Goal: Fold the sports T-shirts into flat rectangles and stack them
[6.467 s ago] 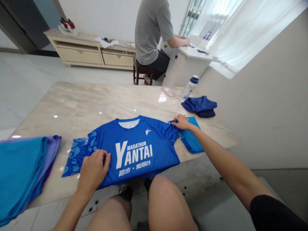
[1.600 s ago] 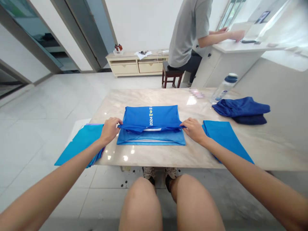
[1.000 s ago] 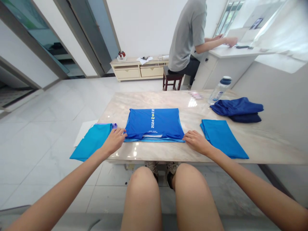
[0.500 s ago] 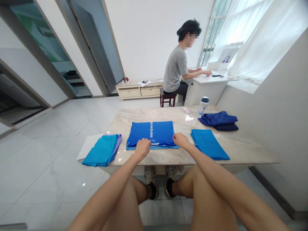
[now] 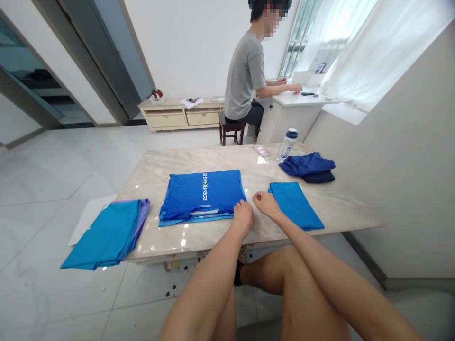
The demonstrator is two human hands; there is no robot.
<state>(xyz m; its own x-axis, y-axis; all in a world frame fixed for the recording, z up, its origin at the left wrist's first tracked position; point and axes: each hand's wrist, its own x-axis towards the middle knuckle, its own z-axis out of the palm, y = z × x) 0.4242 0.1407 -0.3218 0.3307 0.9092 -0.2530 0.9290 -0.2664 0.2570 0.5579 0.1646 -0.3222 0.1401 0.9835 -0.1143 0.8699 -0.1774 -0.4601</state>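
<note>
A folded dark-blue garment [image 5: 220, 192] with white and yellow print lies in the middle of the table, over a lighter blue layer. My left hand [image 5: 243, 214] rests at its near right corner, fingers curled; what they hold, if anything, is hidden. Just right of it, my right hand [image 5: 266, 203] is closed with its fingertips pinched, beside a folded bright-blue cloth [image 5: 296, 206]; its contents are too small to make out. At the table's left end lies a stack of folded teal cloth [image 5: 104, 232] with purple and blue layers beneath.
A clear bottle with a blue cap [image 5: 287, 144] stands at the back right, near crumpled navy cloth [image 5: 308, 166]. The stone table [image 5: 192, 158] has its near edge above my legs. A person in a grey shirt [image 5: 245, 71] sits at a white desk [image 5: 296, 111] beyond.
My left hand has moved right along the garment's near edge to its right corner, close to my right hand. The camera view has shifted right and down.
</note>
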